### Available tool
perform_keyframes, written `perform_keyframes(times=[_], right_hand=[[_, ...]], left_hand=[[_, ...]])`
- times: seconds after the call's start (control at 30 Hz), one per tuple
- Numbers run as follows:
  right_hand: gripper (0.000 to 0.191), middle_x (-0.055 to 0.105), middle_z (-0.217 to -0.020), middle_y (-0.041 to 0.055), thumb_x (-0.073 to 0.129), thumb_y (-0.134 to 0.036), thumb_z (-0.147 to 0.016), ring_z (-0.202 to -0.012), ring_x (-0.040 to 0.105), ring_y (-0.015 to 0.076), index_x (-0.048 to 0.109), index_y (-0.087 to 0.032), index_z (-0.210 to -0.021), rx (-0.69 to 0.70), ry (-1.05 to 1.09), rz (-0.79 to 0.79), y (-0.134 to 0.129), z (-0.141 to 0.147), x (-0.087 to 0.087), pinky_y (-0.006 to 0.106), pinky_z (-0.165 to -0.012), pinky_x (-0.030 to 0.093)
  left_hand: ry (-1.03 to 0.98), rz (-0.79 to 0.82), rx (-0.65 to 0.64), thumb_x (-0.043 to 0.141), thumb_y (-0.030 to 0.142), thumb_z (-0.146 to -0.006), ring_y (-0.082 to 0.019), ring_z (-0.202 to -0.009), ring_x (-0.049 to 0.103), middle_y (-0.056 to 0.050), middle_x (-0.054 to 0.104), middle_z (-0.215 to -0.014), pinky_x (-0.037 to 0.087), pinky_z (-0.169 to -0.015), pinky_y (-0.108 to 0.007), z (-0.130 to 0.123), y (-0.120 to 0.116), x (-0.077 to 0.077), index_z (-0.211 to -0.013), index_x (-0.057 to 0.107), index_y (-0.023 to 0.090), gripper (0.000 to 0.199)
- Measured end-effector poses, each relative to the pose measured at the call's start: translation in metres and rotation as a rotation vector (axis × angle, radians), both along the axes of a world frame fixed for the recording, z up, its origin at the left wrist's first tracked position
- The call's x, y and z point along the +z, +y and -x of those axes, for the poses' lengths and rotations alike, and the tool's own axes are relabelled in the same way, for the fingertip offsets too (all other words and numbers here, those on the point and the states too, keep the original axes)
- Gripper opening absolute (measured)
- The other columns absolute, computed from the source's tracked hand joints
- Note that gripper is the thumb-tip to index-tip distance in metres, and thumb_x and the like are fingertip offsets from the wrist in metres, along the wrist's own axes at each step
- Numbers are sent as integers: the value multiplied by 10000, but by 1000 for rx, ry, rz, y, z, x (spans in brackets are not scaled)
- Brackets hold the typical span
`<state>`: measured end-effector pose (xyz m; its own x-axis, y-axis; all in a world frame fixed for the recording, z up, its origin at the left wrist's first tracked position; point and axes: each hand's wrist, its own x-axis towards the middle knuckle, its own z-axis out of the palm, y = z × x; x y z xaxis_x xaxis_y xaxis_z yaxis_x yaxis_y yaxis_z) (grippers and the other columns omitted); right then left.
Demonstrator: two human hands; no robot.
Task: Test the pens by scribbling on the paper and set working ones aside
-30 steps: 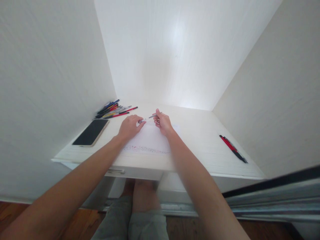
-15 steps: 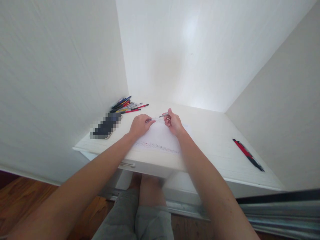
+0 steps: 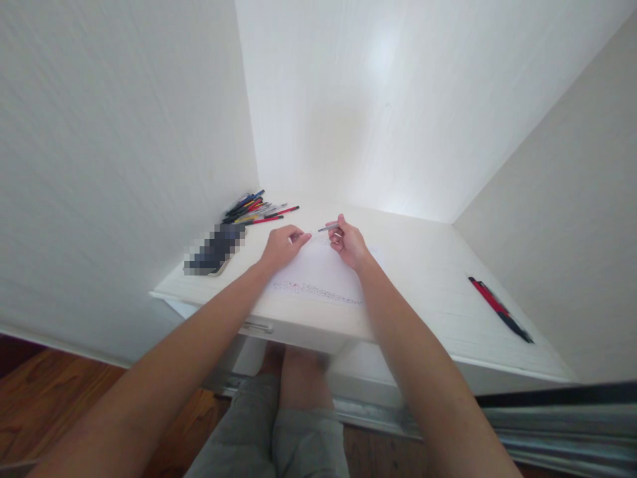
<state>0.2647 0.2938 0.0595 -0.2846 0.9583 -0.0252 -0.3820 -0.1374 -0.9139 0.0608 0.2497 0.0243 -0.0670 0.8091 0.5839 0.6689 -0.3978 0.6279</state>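
Note:
On the white desk lies a sheet of paper (image 3: pixel 321 269) with rows of small marks along its near edge and more near its far edge. My right hand (image 3: pixel 352 245) is closed round a slim grey pen (image 3: pixel 328 227), held above the far part of the sheet and pointing left. My left hand (image 3: pixel 283 245) rests at the sheet's left side, thumb and fingers pinched together. Whatever is between those fingertips, if anything, is too small to make out. The two hands are a short gap apart.
A pile of several pens (image 3: pixel 256 209) lies at the back left. Nearer, a dark phone-like object (image 3: pixel 219 249), partly pixelated, lies by the left wall. Red and black pens (image 3: pixel 499 309) lie at the right. Walls enclose the desk; a drawer handle (image 3: pixel 257 326) is at its front.
The white or clear piece seen at my left fingertips earlier no longer shows clearly. My right hand still holds the pen, with little movement. The whole view has shifted slightly.

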Motion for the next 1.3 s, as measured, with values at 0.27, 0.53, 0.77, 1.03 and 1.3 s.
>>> perform_keyframes(times=[0.27, 0.53, 0.77, 1.03, 1.3], right_hand=[[425, 570, -613, -20, 691, -519, -989, -496, 472, 58, 741, -141, -803, -30, 16, 63, 4, 0, -3, 204, -480, 357], [387, 603, -643, -1, 689, -477, -1002, -546, 514, 75, 736, -150, -801, -26, 42, 55, 4, -1, -4, 217, -537, 407], [369, 620, -664, 4, 705, -488, -988, -575, 555, 82, 745, -156, -832, 21, 31, 53, 7, -2, -9, 220, -587, 453], [358, 608, -633, -1, 672, -441, -1019, -563, 554, 83, 724, -149, -820, -7, 67, 88, 7, -3, -8, 207, -577, 464], [377, 597, -623, 0, 659, -440, -1027, -550, 524, 81, 709, -149, -793, 8, 15, 97, 4, 2, -8, 212, -561, 439]], left_hand=[[25, -226, -41, 829, 216, -792, -162, -734, 650, -22, 735, -934, 546, -755, -326, 1, -3, 1, -929, 737, 217, 165], [77, -112, 16, 759, 315, -893, -216, -818, 675, -57, 771, -929, 538, -826, -372, 1, -6, 6, -926, 774, 218, 104], [-46, -3, 90, 624, 385, -981, -206, -784, 703, -40, 790, -900, 537, -781, -338, 0, -6, 4, -1163, 737, 223, 269], [54, -127, -14, 779, 314, -840, -208, -863, 673, -80, 744, -1071, 550, -807, -345, 1, -5, 3, -1032, 757, 206, 221], [79, -69, 10, 668, 348, -943, -216, -825, 658, -66, 726, -920, 540, -824, -364, -1, -6, 4, -864, 706, 205, 167]])
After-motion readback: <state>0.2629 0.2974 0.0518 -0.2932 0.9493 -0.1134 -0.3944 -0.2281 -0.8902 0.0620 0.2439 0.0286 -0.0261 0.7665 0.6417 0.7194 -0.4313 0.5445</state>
